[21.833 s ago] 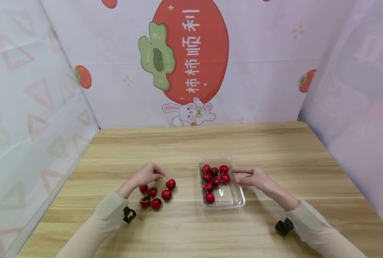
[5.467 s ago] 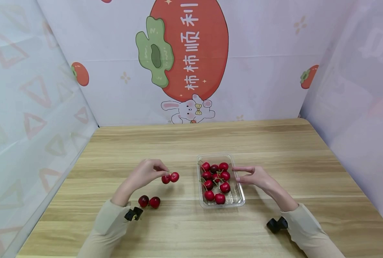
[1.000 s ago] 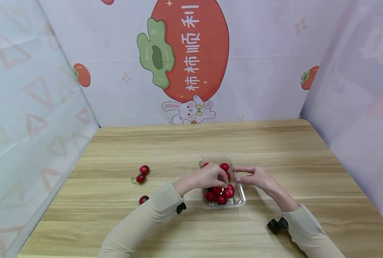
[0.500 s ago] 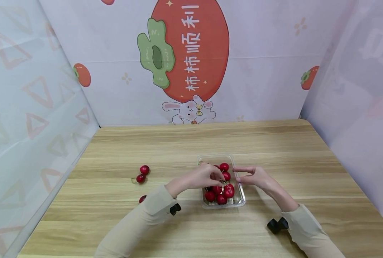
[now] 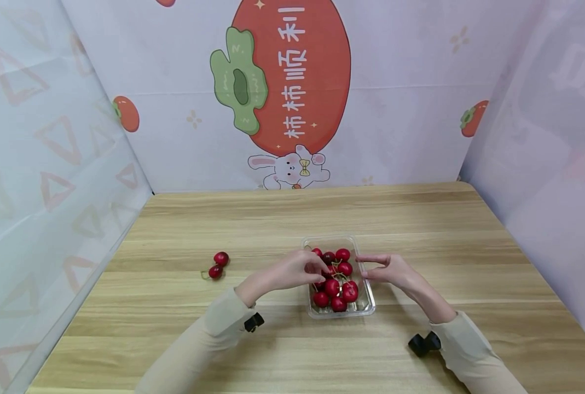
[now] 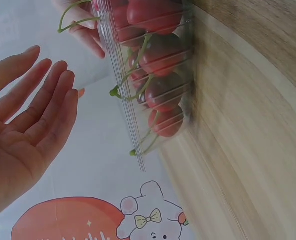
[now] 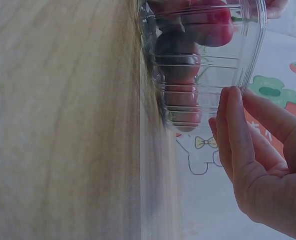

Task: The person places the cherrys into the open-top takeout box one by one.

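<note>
My left grip (image 5: 297, 270) hangs over the left edge of a clear rectangular plastic container (image 5: 342, 316), fingers relaxed, thumb apart, nothing held. My right grip (image 5: 391, 272) touches the container's right rim with nearly straight fingers. Glossy round red cherries (image 5: 349, 291) fill much of the container, though my left fingers hide some. Two loose dark-red round cherries (image 5: 221, 259) lie on the pale wood-grained surface (image 5: 253, 230), left of it.
</note>
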Motion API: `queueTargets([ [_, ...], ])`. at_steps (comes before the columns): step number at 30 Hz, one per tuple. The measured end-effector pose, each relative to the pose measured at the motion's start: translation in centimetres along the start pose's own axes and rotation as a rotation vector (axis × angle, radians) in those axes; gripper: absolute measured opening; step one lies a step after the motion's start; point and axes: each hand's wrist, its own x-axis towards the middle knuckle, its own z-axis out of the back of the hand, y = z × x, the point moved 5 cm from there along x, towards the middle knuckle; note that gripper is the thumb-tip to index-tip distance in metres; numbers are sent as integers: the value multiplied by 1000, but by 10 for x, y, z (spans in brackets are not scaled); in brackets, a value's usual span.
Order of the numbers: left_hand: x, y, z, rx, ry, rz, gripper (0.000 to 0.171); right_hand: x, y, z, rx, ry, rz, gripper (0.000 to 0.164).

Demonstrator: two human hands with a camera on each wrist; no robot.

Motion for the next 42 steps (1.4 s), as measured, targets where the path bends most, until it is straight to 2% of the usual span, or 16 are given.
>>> queueTargets([
  [16,-29,11,10,9,-75,-16,16,0,0,-1,25,9,-2,48],
  [24,-46,19,15,15,-115,25,18,1,0,-1,35,7,-4,47],
  [33,-69,30,20,11,-157,117,18,0,2,-1,31,-2,-9,46],
  [42,-90,37,24,-5,-216,127,17,1,2,-2,33,10,-1,46],
])
